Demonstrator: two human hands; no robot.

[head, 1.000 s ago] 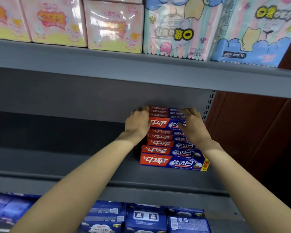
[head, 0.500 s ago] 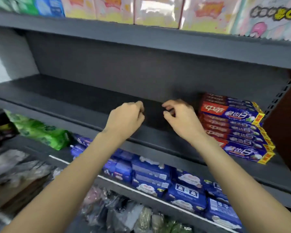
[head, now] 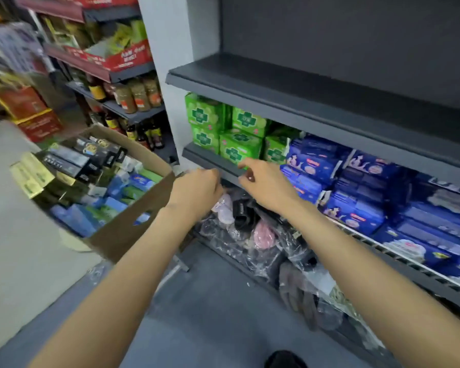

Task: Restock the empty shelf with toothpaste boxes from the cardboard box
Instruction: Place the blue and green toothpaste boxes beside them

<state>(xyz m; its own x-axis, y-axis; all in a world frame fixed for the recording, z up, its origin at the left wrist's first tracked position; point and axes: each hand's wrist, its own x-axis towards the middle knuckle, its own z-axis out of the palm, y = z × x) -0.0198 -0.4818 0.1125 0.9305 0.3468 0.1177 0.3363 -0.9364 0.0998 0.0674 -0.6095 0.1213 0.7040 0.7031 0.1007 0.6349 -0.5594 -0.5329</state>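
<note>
A brown cardboard box stands on the floor at the left, full of several toothpaste boxes in black, gold, blue and green. The bare grey shelf runs along the upper right; the stacked red toothpaste boxes are out of view. My left hand hovers just right of the carton's near corner, fingers curled, holding nothing. My right hand is beside it in front of the lower shelf edge, fingers loosely apart and empty.
Green packs and blue packs fill the shelf under the bare one. Plastic-wrapped items lie on the bottom level. Another rack with jars and bottles stands behind the carton. Grey floor lies below my arms.
My view has swung left and down from the toothpaste stack to the carton. Both hands have left the stack and dropped toward the box, empty.
</note>
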